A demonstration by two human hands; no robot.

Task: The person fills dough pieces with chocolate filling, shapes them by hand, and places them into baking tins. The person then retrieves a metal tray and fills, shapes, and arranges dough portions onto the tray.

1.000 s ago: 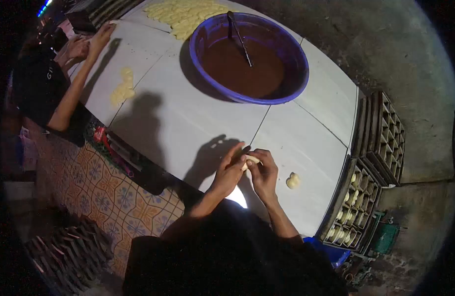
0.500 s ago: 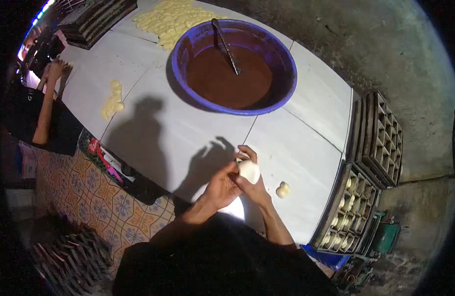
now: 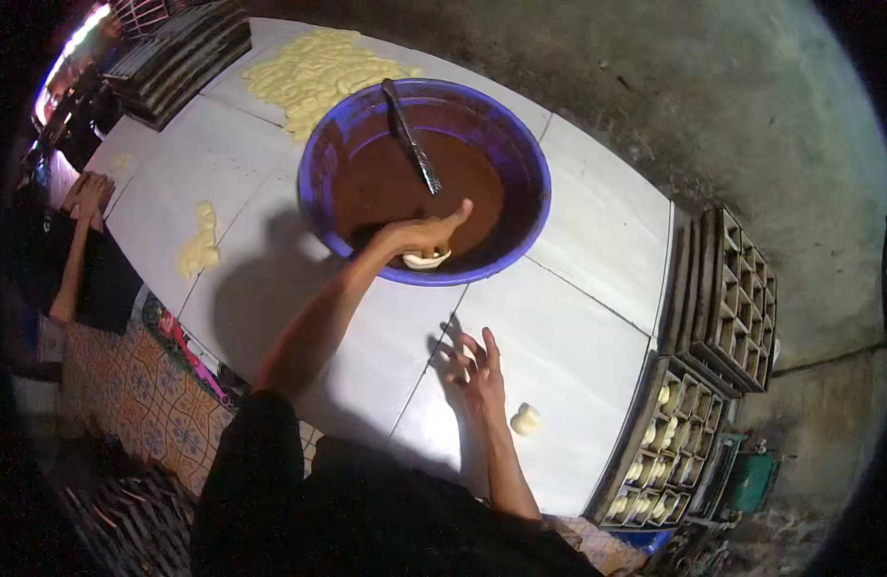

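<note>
At far left, by the table edge, a co-worker, partly swallowed by the dark border of the round view; fingers there too small and blurred to make out. Higher up, a pile of trays, dim, with contents impossible to see. Then, on the white table, a few dough bits, and farther back a wide spread of pale pieces, too crowded to count.

Next, the purple bowl with brown paste, and in it a long tool, leaning on the far side, near the left hand but apart from it. Over the near rim, the left hand: fingers bent downward and gripping the dough, one digit stretched away to the right. Dough just inside the near rim, beneath the fingers. Fingertips mostly hidden; cannot tell the firmness of the grip, nor any contact between dough and paste.

More to the right, above the table, the right hand: fingers spread and loosely curved, well apart from the bowl. Just beside its wrist, a small lump on the table. At far right, dark moulds with pale pieces in several compartments, some lost in shadow.
</note>
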